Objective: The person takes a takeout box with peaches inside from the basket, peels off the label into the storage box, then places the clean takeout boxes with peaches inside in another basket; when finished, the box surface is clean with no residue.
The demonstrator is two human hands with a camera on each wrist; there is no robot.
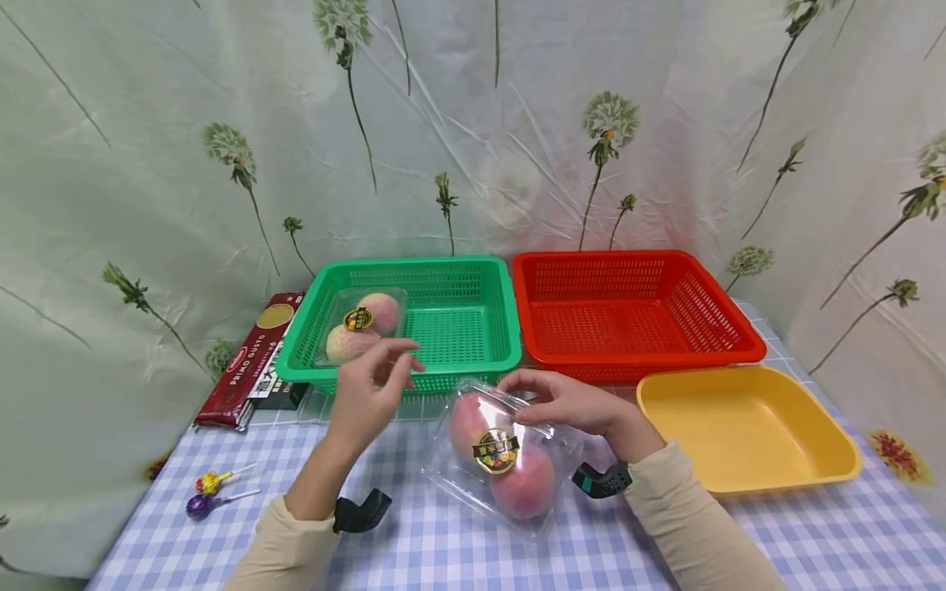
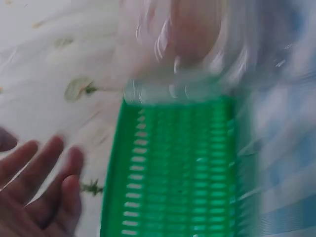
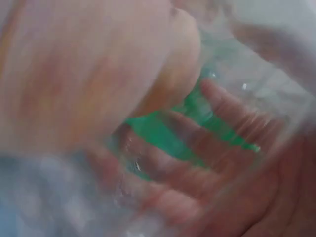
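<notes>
A clear plastic box of peaches (image 1: 526, 480) with a round black and gold label hangs tilted above the checked cloth. My right hand (image 1: 565, 402) grips it by its upper right edge. In the right wrist view, the right hand's fingers (image 3: 187, 168) show blurred through the clear plastic, beside a large peach (image 3: 89, 74). My left hand (image 1: 373, 390) is raised with loosely spread fingers and nothing in it, at the near side of the green basket (image 1: 461, 373). Inside that basket, at its left end, lies another clear box of peaches (image 1: 380, 316).
A red basket (image 1: 643, 359) stands right of the green one, with a yellow tray (image 1: 746, 443) in front of it. At left lie a dark red spaghetti packet (image 1: 247, 361), a black box (image 1: 282, 396), a yellow lollipop (image 1: 208, 483) and a purple lollipop (image 1: 199, 506). A patterned curtain hangs behind.
</notes>
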